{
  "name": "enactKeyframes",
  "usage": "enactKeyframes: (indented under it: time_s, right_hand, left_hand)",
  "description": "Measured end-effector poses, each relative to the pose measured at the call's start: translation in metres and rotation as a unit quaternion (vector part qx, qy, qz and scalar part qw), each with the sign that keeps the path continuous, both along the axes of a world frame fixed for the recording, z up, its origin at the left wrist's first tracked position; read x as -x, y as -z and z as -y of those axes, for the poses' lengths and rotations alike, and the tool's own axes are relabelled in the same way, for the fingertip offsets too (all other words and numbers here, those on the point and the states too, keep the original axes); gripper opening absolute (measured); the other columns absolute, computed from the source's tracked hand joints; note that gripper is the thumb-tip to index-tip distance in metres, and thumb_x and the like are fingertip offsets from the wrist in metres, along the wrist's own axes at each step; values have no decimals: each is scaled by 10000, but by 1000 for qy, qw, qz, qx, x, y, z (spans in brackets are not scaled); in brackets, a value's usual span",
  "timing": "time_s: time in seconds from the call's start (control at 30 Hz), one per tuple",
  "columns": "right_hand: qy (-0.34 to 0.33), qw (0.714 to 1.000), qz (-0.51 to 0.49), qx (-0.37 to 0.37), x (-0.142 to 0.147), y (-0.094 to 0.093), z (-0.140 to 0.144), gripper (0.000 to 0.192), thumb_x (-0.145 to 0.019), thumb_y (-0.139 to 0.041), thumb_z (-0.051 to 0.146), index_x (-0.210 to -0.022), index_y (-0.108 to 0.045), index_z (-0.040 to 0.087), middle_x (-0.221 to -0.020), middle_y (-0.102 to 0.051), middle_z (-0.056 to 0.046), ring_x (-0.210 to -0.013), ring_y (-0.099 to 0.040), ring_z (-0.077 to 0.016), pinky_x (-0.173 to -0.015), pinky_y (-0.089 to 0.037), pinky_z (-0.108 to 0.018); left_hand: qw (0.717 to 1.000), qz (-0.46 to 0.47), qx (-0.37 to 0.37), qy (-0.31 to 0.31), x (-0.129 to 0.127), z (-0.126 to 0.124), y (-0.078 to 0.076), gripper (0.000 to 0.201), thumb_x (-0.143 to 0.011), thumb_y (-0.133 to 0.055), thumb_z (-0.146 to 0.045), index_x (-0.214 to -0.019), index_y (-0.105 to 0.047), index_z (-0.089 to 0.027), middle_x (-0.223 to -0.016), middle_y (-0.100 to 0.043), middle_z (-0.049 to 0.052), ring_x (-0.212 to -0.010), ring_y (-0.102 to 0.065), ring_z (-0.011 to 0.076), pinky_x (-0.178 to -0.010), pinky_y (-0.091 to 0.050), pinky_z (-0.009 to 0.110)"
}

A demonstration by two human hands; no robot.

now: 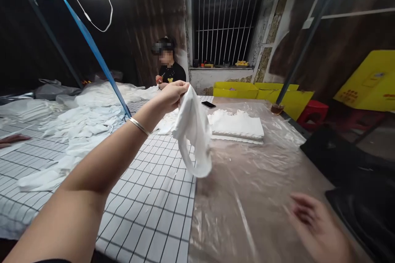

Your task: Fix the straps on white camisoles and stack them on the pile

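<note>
Bench (222,230): plastic film (265,160), right half, could ruck if dragged. White stack (237,127), far: edges may skew if brushed. White cloth (196,121) hangs mid-scene near stack; single-point grip may slip. Left hand (174,94): fingers clamped on cloth top. Right hand (317,224), near right: fingers loosely apart, nothing held. Cup (277,109), far right: may spill if bumped.

1 held cloth (197,125), 1 phone (209,104), 1 bracelet (138,126)

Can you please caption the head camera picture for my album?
The left hand holds up a white fabric piece over the edge of the checked tablecloth; the right hand is empty.
</note>
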State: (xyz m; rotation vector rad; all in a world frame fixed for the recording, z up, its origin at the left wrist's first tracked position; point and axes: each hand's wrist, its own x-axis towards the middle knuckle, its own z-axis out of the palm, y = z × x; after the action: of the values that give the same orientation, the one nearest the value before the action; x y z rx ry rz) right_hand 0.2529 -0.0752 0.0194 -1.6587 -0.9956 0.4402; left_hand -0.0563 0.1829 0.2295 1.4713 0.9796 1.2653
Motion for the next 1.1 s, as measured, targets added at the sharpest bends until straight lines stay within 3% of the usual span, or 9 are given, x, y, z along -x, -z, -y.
enactKeyframes:
  time_s: [0.17,0.3,0.4,0.5,0.6,0.67,0.87,1.03,1.1]
  right_hand:
    - [-170,983,18,-64,71,-49,-13,492,-728,-689,525,-1095,-557,226,-1039,-634,-84,-888,-597,-203,-826,-513,-369]
    - [-280,958,-55,-24,84,-51,-13,610,-672,-746,449,-1194,-526,225,-1101,-655,-78,-961,-605,-210,-851,-487,-371]
    - [-335,929,-145,61,75,-32,-17,417,-641,-740,450,-939,-626,182,-832,-679,-34,-791,-621,-182,-762,-495,-333]
    - [-240,957,-154,63,59,-5,-20,373,-566,-758,489,-704,-599,181,-641,-610,6,-632,-562,-143,-673,-476,-302]
    - [-173,976,-112,70,47,18,-17,361,-544,-750,489,-668,-585,193,-599,-577,20,-582,-519,-133,-614,-444,-290]
    - [-158,982,-84,62,45,27,-14,317,-561,-738,450,-677,-583,199,-626,-588,14,-603,-530,-141,-621,-447,-292]
    - [-184,982,-19,42,69,29,-22,179,-649,-652,365,-699,-586,206,-681,-613,-3,-647,-558,-162,-653,-455,-307]
    - [-196,980,22,30,98,13,-53,335,-586,-745,357,-864,-629,212,-862,-655,-18,-695,-549,-149,-693,-448,-307]
    - [-222,974,8,54,102,5,-62,322,-544,-785,349,-783,-625,205,-788,-640,2,-661,-527,-139,-663,-431,-294]
  left_hand:
    - [988,-2,90,128,-27,99,3,197,-829,-665,-205,-726,-506,-150,-589,-435,-38,-453,-441,54,-486,-431,201]
    - [968,-1,148,204,-30,143,22,243,-832,-668,-227,-706,-468,-168,-515,-289,-91,-357,-259,6,-397,-345,151]
    - [954,25,188,230,-27,143,50,266,-821,-677,-205,-688,-450,-169,-498,-315,-89,-355,-242,0,-371,-287,124]
    - [954,4,242,177,-23,127,90,269,-800,-695,-177,-672,-459,-164,-470,-356,-84,-350,-284,11,-367,-314,130]
    - [951,-46,280,123,-17,115,125,238,-809,-678,-159,-669,-486,-157,-466,-423,-59,-344,-357,38,-353,-327,151]
    - [950,-71,285,105,-12,113,137,227,-843,-635,-151,-664,-496,-156,-464,-447,-45,-337,-380,50,-343,-317,160]
    - [950,-60,286,108,-11,118,136,218,-861,-611,-148,-667,-510,-151,-459,-449,-48,-333,-386,50,-331,-300,160]
    - [946,-12,260,193,-24,131,117,218,-782,-725,-191,-696,-531,-144,-536,-495,-42,-411,-464,57,-397,-386,174]
    - [942,-37,239,234,-25,135,107,235,-710,-792,-197,-735,-566,-138,-602,-548,-18,-464,-516,74,-425,-405,188]
